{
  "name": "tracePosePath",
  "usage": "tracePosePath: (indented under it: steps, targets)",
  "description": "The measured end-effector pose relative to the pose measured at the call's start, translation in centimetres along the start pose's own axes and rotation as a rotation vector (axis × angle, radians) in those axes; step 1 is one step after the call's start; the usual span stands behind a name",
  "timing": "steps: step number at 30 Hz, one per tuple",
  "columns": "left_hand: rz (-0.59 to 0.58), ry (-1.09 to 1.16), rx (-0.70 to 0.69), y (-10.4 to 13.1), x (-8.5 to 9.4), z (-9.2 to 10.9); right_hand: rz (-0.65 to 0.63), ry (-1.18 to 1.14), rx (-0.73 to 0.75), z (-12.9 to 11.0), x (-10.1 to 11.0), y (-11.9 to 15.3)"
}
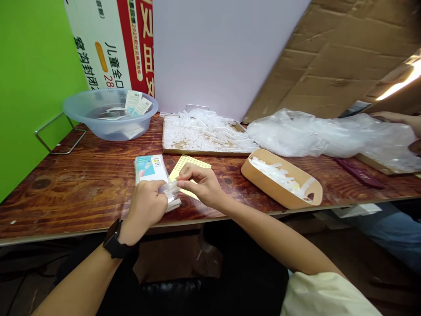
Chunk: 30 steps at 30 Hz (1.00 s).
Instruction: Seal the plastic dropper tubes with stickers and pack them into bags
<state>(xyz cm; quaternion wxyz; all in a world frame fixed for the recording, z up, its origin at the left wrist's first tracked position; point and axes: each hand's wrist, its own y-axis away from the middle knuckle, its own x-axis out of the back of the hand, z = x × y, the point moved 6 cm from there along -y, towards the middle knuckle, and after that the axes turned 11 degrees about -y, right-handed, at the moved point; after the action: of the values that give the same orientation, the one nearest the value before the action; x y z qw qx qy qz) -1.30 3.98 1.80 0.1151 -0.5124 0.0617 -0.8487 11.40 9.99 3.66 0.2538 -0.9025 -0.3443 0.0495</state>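
Near the front edge of the table, my left hand (149, 202) is closed around a small clear plastic packet (169, 188). My right hand (202, 186) pinches with thumb and forefinger at the packet's right end; whether a tiny sticker is between those fingertips is too small to tell. Just behind my left hand lies a stack of blue and white printed cards (151, 168). A yellow sheet of small round stickers (186, 164) lies partly under my right hand. Several white strips (174, 205) show below the packet.
A blue plastic basin (112, 127) with packets stands back left by a wire stand (66, 151). Behind my hands sits a cardboard tray (204, 152) of white plastic pieces. To the right are a tan bin (269, 186), a large plastic bag (305, 134) and another person's hand (394, 117).
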Motion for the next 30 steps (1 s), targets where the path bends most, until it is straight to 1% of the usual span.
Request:
tracePosePath:
  steps: [1, 3, 4, 5, 6, 7, 9, 10, 12, 14, 16, 19, 22, 24, 27, 30]
  targets:
    - [-0.010, 0.070, 0.006, -0.2, -0.2, -0.2, -0.030, 0.059, -0.014, 0.3, 0.5, -1.0]
    - [-0.020, 0.156, 0.029, -0.6, -0.6, -0.5, -0.092, 0.321, -0.119, 1.8, 2.7, -3.6]
    - [-0.022, 0.166, 0.035, -0.7, -0.8, -0.6, -0.051, 0.542, -0.189, 2.7, 4.9, -5.2]
    - [-0.027, 0.160, 0.033, -0.8, -0.9, -0.6, 0.026, 0.841, -0.264, 3.6, 7.7, -6.7]
    - [-0.034, 0.147, 0.025, -0.9, -1.0, -0.5, 0.076, 0.956, -0.305, 4.4, 10.2, -8.0]
    - [-0.040, 0.132, 0.013, -0.9, -1.1, -0.4, 0.099, 1.021, -0.341, 5.3, 12.5, -9.2]
    - [-0.057, 0.116, -0.006, -0.9, -1.2, -0.1, 0.092, 1.127, -0.429, 7.4, 16.6, -10.8]
    - [-0.064, 0.115, -0.009, -0.9, -1.2, 0.0, 0.073, 1.169, -0.455, 8.3, 18.1, -11.3]
    - [-0.076, 0.120, -0.008, -0.8, -1.3, 0.2, 0.009, 1.232, -0.487, 10.1, 20.1, -11.9]
    - [-0.093, 0.120, -0.009, -0.8, -1.4, 0.4, -0.069, 1.270, -0.511, 11.7, 21.0, -12.2]
    - [-0.108, 0.118, -0.014, -0.8, -1.6, 0.6, -0.139, 1.289, -0.542, 13.2, 21.4, -12.6]
    - [-0.110, 0.118, -0.016, -0.8, -1.7, 0.7, -0.184, 1.303, -0.589, 14.9, 22.0, -13.3]
    - [-0.113, 0.105, -0.025, -0.7, -1.7, 0.8, -0.172, 1.302, -0.629, 15.9, 22.7, -13.7]
    - [-0.116, 0.090, -0.030, -0.7, -1.7, 0.9, -0.160, 1.288, -0.644, 16.2, 23.0, -13.6]
    - [-0.113, 0.088, -0.030, -0.8, -1.7, 0.9, -0.133, 1.255, -0.638, 16.0, 23.1, -13.2]
    - [-0.106, 0.092, -0.036, -0.8, -1.6, 0.8, -0.074, 1.200, -0.610, 15.5, 23.0, -12.8]
